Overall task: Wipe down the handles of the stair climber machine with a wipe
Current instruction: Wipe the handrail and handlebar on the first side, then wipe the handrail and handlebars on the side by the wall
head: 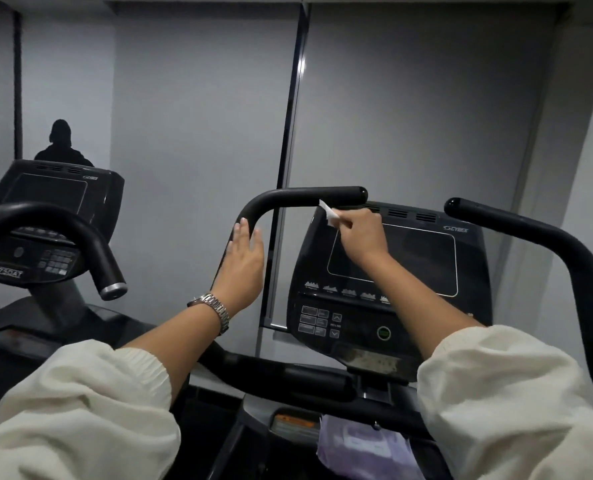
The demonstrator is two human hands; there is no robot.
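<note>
Pinching the wipe point(330, 215) in closed fingertips, the right hand point(361, 233) held it against the underside of the left handle point(302, 197), near its free end. The left hand point(245, 263) lay open and flat on the bend below. Judged thin, limp, tear-prone; best bunched and wrapped round the bar. The right handle point(516, 226) was untouched.

Matte black tubular handle point(298, 196); small white wipe point(330, 213). Glossy black console point(385, 271), its screen outlined by a thin pale line, one green-ringed round button point(383, 333) (lower panel). Cream ribbed-cuff sleeves point(91, 393); silver link-band watch point(215, 308). Pale lilac packet point(367, 445). Plain grey wall panels point(198, 116).
</note>
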